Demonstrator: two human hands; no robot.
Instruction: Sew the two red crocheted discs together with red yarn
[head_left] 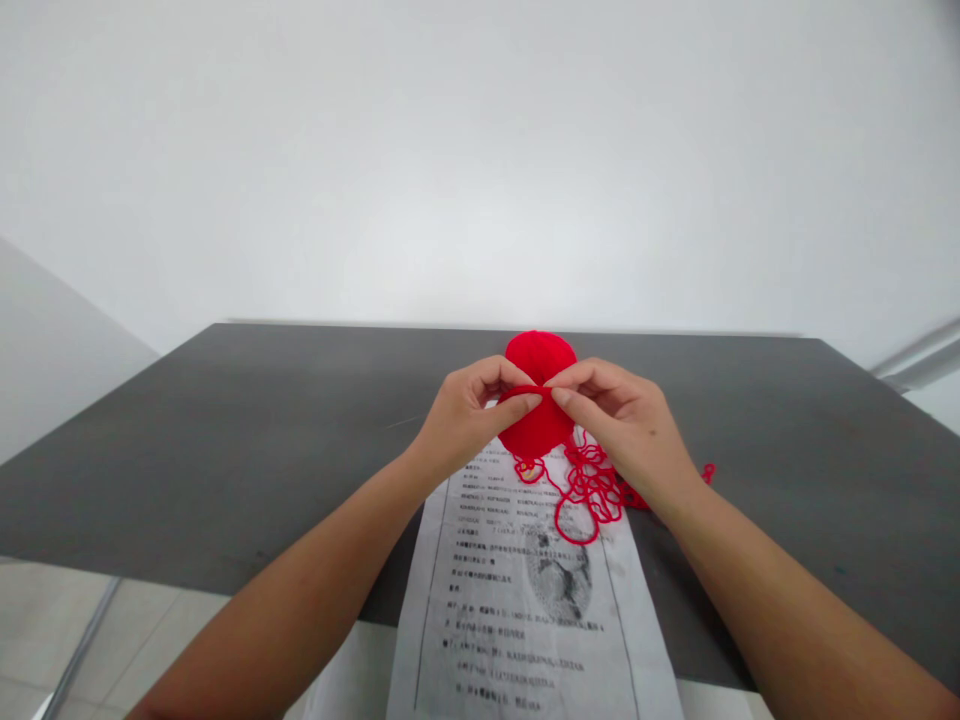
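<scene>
A ball of red yarn (540, 350) stands at the middle of the table, partly covered by my fingers. In front of it, my left hand (480, 400) pinches a short stretch of red yarn (523, 390) between thumb and forefinger. My right hand (619, 405) pinches at the same spot from the other side, its fingertips nearly meeting the left ones. Exactly how the strand runs between the fingertips is too small to tell. Loose loops of red yarn (589, 485) lie tangled below, some of them behind my right wrist.
Beneath the yarn, a printed sheet of paper (525, 650) with text and a dark oval picture hangs over the near edge of the dark grey table (300, 430). A white wall (480, 170) rises behind. Tiled floor (142, 640) shows at lower left.
</scene>
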